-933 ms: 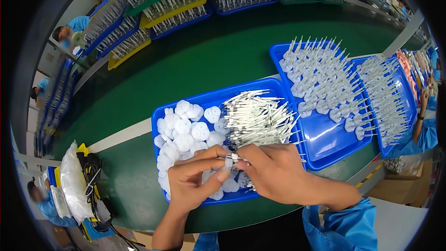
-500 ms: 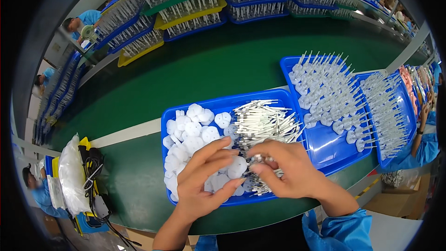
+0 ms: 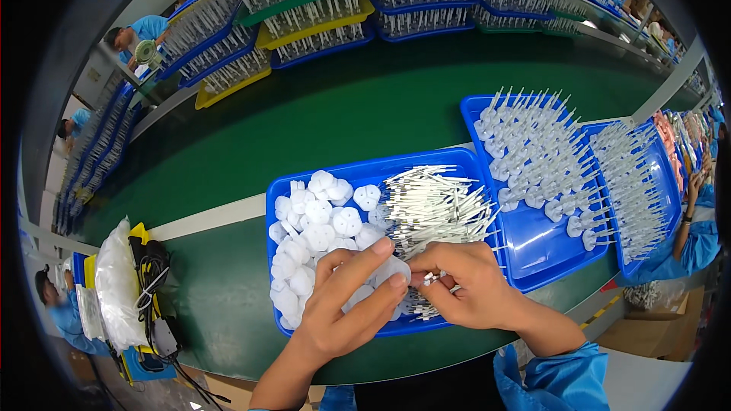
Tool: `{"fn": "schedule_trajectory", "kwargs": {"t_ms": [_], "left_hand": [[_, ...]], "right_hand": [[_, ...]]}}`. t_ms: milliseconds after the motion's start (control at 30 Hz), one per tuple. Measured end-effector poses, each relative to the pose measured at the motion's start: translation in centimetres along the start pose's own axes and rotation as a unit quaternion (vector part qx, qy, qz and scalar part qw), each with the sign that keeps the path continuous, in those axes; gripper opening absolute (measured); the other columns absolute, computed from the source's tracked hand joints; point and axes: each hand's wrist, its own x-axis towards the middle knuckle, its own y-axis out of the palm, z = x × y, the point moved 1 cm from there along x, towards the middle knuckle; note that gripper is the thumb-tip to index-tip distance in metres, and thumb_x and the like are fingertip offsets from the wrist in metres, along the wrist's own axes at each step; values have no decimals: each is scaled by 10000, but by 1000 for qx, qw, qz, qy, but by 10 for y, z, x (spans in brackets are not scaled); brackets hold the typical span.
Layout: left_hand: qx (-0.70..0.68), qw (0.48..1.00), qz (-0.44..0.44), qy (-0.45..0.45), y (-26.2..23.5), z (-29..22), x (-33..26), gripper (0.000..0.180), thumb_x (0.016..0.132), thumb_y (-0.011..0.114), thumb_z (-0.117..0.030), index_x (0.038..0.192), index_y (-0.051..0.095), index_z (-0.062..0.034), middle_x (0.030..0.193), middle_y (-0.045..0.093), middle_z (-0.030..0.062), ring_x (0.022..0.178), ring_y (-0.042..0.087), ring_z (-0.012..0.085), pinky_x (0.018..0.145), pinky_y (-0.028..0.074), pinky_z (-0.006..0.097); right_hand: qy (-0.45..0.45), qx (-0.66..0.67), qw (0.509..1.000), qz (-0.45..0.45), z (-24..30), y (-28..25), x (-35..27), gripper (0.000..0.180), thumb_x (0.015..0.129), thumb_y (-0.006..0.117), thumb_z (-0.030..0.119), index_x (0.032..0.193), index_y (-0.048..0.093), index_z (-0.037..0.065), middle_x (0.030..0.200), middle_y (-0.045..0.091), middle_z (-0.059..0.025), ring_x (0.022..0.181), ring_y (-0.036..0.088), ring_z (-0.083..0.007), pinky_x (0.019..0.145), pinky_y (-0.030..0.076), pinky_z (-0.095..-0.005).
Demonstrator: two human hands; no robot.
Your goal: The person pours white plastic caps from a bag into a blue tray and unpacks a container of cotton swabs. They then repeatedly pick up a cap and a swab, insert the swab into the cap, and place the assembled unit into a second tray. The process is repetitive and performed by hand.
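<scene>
Here, at the far left of the green table lie a clear bag, a yellow box and black cables. Next to them, in front of the person, stands a blue tray. Its left half is full of white discs, its right half holds a heap of thin white pins.

The left hand comes from the lower edge and lies over the near part of this tray. Its thumb and first fingers are closed on one disc, which is held just above the other discs. The right hand is touching it from the right side, over the near end of the pin heap. Its fingers are pinched narrow on a small pin, and the metal end of this pin is right at the held disc. If the pin is already inside the disc, I cannot tell.

More to the right, two more blue trays carry finished pieces, discs with pins standing up, in rows. At the right rim another person's arm in a blue sleeve shows beside the table. At the far side of the table many trays with similar parts are stacked
</scene>
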Motion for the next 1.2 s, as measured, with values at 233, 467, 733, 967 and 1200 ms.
{"fn": "schedule_trajectory", "kwargs": {"t_ms": [233,467,733,967,1200], "left_hand": [[-75,996,26,-49,-1,0,7,430,724,798,38,1136,675,46,1313,599,266,945,674,323,750,562,359],[-184,938,-103,-275,-8,9,-7,255,890,693,4,1136,655,63,1254,640,231,910,684,212,736,585,318],[-342,844,-56,-410,-9,15,-1,177,983,601,-42,1111,660,64,1285,621,226,973,676,211,789,591,324],[-549,697,-56,-457,-11,14,-6,169,956,656,-90,1071,631,32,1256,613,270,1042,670,289,868,596,451],[-544,716,-59,-433,-10,17,-9,162,908,692,-32,1051,641,24,1238,627,256,1093,650,284,920,558,445]], "right_hand": [[-23,-7,1000,-2,1,-2,1,133,848,663,4,972,624,26,761,636,-119,589,631,-247,513,469,-351],[115,54,992,-9,15,-7,5,120,942,633,89,1026,585,19,743,640,-126,619,650,-255,551,476,-348],[116,30,993,2,11,-4,12,116,931,636,83,1020,598,18,787,661,-142,664,678,-281,599,513,-357],[52,-11,998,15,7,-7,14,154,893,665,77,1032,668,10,868,703,-151,720,695,-321,613,534,-375],[28,-16,999,17,2,-7,11,142,890,671,99,1005,698,19,792,697,-156,666,690,-310,569,519,-376]]}}
